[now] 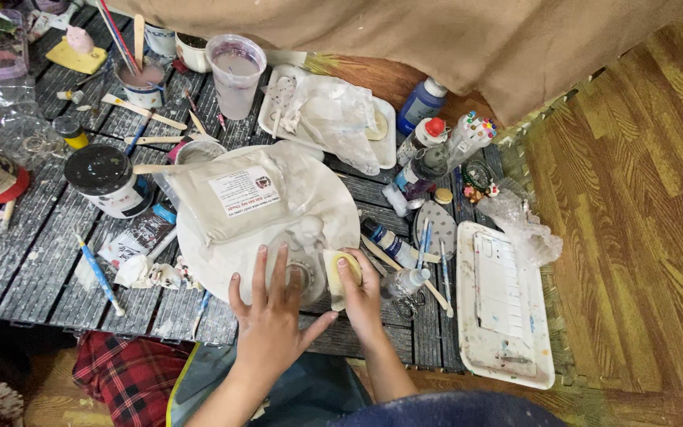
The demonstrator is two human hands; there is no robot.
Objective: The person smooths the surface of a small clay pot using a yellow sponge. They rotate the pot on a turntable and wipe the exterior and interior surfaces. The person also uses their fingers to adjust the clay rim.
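Observation:
A small pale clay figure (307, 247) stands on a round white turntable (333, 207) at the near edge of a dark slatted work surface. My left hand (269, 312) lies flat against the figure's base, fingers spread. My right hand (361, 296) presses a yellowish sponge (337, 273) against the figure's right side. A grey bag of clay with a white label (235, 194) lies on the turntable behind the figure.
A black-lidded tub (107, 178), cups of cloudy water (235, 73), brushes and wooden sticks crowd the left and back. A white tray with plastic wrap (333, 111) sits behind. Paint bottles (420, 103) and a white palette (503, 304) lie to the right. Wood floor beyond.

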